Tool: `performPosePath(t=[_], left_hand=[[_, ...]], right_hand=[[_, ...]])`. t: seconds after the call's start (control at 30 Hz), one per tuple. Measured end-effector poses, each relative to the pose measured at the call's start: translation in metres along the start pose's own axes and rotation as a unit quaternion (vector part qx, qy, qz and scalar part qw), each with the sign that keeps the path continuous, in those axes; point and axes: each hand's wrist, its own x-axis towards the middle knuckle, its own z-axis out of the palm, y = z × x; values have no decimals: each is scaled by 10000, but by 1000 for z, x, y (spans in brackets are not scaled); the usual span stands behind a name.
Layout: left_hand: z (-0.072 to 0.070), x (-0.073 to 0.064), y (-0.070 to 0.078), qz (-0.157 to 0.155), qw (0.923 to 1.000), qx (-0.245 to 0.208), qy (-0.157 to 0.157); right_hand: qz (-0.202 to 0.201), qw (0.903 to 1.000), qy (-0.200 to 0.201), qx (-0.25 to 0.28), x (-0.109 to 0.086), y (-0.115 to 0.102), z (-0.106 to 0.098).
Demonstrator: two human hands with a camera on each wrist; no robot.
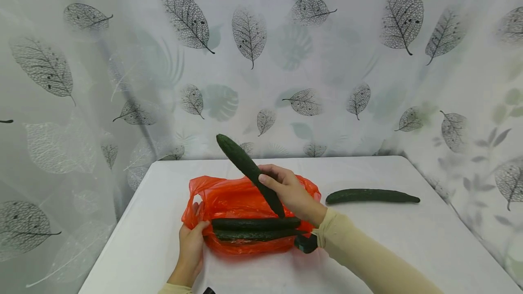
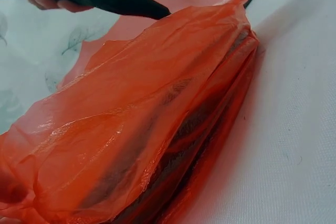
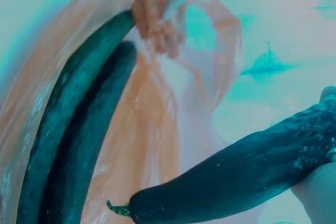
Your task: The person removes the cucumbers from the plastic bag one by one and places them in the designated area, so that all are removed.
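A dark green cucumber point(image 1: 241, 160) is held tilted in the air by my right hand point(image 1: 288, 189), thumb on its near side. It is above a red plastic bag point(image 1: 239, 198) lying on the table. Two more cucumbers point(image 1: 257, 229) lie side by side in the bag's open mouth; the right wrist view shows this pair point(image 3: 86, 108) and the held cucumber's stem end point(image 3: 173, 200). At the bag's left edge, my left hand point(image 1: 192, 242) pinches the plastic near a handle loop. In the left wrist view the bag point(image 2: 131, 114) hides much of its contents.
Another cucumber point(image 1: 372, 196) lies on the white table point(image 1: 367, 235), right of the bag. A leaf-patterned curtain point(image 1: 261, 58) hangs behind the table and along both sides. Part of a dark wrist device point(image 1: 306, 242) shows below the right sleeve.
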Motion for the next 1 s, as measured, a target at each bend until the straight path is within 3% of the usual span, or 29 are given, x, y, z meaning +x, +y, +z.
performPosePath(t=[0.17,0.37,0.7,1.0], left_hand=[[0,1,0,-39,10000,63,-45],[1,-1,2,16,10000,60,-33],[1,-2,2,21,10000,86,-26],[2,-4,3,22,9999,119,-29]], right_hand=[[12,9975,-32,712,-2,-12,0],[-220,9973,222,669,-6,-28,-5],[-1034,9931,548,-86,-15,-50,-18],[-1617,9788,775,-992,-24,-58,-36]])
